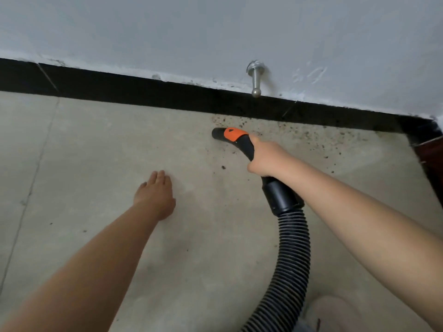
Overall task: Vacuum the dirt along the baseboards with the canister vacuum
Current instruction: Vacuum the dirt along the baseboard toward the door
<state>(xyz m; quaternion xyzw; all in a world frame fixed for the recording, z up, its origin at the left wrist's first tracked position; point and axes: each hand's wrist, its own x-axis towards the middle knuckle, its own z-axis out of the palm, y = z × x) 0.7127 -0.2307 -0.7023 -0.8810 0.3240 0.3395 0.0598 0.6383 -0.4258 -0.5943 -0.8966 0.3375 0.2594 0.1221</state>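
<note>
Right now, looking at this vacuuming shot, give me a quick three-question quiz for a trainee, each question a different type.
1. True or false: the right hand holds the vacuum handle.
2. Where is most of the remaining dirt? A) under the left hand B) along the black baseboard, right of the nozzle opening C) on the wall
3. Fill in: the left hand lies flat on the ____.

Key: 1 true. 2 B. 3 floor.
</note>
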